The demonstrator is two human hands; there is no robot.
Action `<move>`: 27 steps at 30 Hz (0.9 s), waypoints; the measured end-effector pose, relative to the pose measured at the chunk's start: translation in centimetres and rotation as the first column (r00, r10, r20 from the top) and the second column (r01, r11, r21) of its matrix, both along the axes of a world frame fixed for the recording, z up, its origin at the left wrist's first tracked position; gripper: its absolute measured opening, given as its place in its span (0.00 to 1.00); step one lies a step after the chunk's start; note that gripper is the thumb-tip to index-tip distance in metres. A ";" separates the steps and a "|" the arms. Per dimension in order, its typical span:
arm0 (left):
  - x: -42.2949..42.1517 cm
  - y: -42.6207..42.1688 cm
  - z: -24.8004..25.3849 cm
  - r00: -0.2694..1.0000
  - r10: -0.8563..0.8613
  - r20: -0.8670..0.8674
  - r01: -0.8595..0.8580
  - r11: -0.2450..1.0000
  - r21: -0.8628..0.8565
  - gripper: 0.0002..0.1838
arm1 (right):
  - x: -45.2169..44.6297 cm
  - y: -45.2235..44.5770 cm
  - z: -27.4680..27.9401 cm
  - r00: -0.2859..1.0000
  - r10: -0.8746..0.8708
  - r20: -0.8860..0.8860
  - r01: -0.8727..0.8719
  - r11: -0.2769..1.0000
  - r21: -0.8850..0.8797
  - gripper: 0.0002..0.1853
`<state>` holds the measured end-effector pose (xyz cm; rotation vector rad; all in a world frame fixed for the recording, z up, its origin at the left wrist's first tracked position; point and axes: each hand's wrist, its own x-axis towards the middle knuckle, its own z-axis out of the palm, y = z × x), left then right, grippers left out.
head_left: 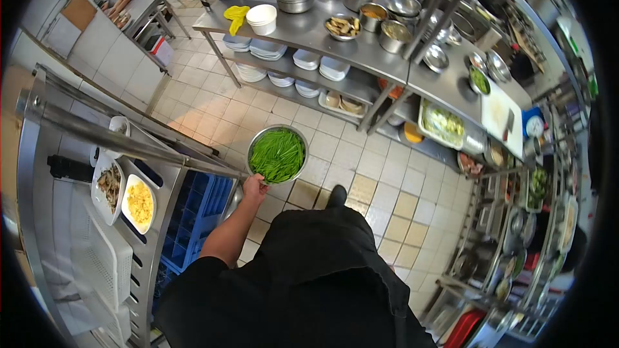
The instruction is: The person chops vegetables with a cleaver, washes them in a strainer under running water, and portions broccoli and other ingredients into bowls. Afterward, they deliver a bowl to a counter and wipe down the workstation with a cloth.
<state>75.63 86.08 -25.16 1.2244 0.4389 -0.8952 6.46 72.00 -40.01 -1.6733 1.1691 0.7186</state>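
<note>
Near the centre of the frame, the person's left hand [255, 185] is clamped on the lower-left rim of a round, silvery metal bowl [307, 149], which is held above the pale tiled floor [387, 161]. The bowl is filled with long, thin, bright green cut vegetable stalks [277, 154]. The right hand is out of view, so its state cannot be told. A black shoe [336, 197] shows on the tiles just below and right of the bowl. At the left of the frame, a white oval dish of chopped yellow food [140, 203] stands beside a white dish of grey-brown pieces [109, 187], with a blue plastic crate [200, 209] to their right. Across the top runs a long stainless-steel surface [293, 33], carrying a white round tub [261, 19], a crumpled yellow item [236, 18] just beside it, and several metal bowls and pots. Towards the upper right, a dark-bladed knife [509, 124] lies on a white rectangular cutting board [495, 104].
</note>
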 end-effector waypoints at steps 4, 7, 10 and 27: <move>2.4 -4.1 1.2 0.948 0.300 -0.109 -0.298 0.954 0.035 0.10 | 12.0 -16.0 8.7 0.841 -0.541 0.032 0.540 0.841 0.016 0.18; 5.0 -4.7 0.2 0.910 0.405 -0.094 -0.411 0.909 -0.070 0.08 | 19.0 -29.2 10.2 0.982 -0.009 0.190 0.058 0.965 -0.256 0.14; 8.2 -5.3 -1.0 0.822 0.565 -0.075 -0.570 0.819 -0.069 0.08 | 33.4 -35.3 21.1 0.904 -0.259 0.341 0.335 0.924 -0.184 0.12; 44.1 -7.8 -2.5 0.508 0.854 -0.113 -0.857 0.514 0.032 0.16 | 87.4 -27.4 44.2 0.742 -0.090 0.664 -0.184 0.926 0.331 0.10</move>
